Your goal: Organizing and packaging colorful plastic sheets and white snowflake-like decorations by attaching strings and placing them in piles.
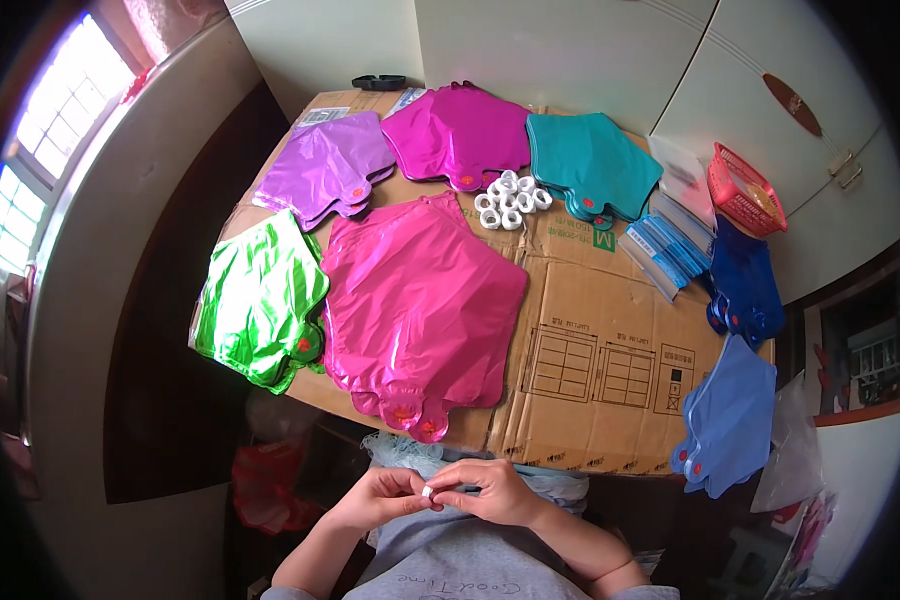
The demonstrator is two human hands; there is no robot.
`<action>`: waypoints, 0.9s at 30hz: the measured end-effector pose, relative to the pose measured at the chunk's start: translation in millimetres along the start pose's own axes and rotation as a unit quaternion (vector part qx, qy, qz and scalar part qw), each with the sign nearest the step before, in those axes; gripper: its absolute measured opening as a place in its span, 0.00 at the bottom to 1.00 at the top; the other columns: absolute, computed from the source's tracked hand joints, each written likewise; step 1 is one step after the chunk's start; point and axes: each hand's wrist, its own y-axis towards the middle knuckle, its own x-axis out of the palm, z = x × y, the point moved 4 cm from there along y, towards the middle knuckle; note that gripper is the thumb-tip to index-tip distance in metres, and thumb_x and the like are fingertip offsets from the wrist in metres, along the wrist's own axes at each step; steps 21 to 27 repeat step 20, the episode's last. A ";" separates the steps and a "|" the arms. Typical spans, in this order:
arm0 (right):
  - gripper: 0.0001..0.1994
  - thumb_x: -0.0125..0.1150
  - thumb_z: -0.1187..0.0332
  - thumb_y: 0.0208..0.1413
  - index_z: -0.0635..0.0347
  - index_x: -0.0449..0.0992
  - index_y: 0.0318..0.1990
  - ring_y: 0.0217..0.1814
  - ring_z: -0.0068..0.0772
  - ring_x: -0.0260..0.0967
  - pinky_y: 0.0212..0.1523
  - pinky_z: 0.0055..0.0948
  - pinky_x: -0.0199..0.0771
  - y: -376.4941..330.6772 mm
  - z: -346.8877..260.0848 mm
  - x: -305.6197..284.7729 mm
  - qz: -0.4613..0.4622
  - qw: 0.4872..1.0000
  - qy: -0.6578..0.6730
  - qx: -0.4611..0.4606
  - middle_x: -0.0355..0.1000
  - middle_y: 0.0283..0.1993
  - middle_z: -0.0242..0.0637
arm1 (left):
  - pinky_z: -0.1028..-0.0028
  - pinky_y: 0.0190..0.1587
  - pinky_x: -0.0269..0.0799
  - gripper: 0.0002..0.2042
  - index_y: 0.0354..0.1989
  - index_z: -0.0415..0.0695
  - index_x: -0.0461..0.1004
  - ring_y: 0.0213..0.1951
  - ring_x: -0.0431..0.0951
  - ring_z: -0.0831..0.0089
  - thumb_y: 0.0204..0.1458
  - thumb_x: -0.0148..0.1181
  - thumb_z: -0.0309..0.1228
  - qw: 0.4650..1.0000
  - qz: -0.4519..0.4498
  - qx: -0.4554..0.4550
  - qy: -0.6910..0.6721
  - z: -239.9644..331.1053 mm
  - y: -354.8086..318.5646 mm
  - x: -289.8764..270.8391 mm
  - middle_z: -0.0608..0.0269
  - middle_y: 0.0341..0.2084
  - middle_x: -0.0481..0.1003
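Head view. Below the near edge of the flattened cardboard sheet [590,360], the left hand [380,497] and right hand [495,490] meet, fingertips pinched together on a small white piece [427,491]; its shape is mostly hidden by the fingers. On the cardboard lie the pink foil balloons [420,310], with the green stack [260,305] beside them. The white rolls [510,198] sit farther back. The tabletop itself is covered.

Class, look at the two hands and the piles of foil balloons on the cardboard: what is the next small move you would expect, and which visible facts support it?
Probably the left hand and right hand go on working the small white piece pinched between their fingertips, then reach to the pink balloon pile. Both hands meet at that piece, and the pink pile lies nearest, with more white rolls farther back.
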 end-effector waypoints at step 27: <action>0.05 0.61 0.75 0.50 0.61 0.77 0.36 0.32 0.22 0.74 0.35 0.20 0.74 9.5 -27.4 -49.6 0.063 0.993 0.009 0.099 0.77 0.32 0.33 | 0.73 0.47 0.70 0.17 0.39 0.43 0.60 0.40 0.74 0.73 0.46 0.61 0.17 0.983 0.050 0.175 0.002 43.1 28.7 26.2 0.55 0.43 0.71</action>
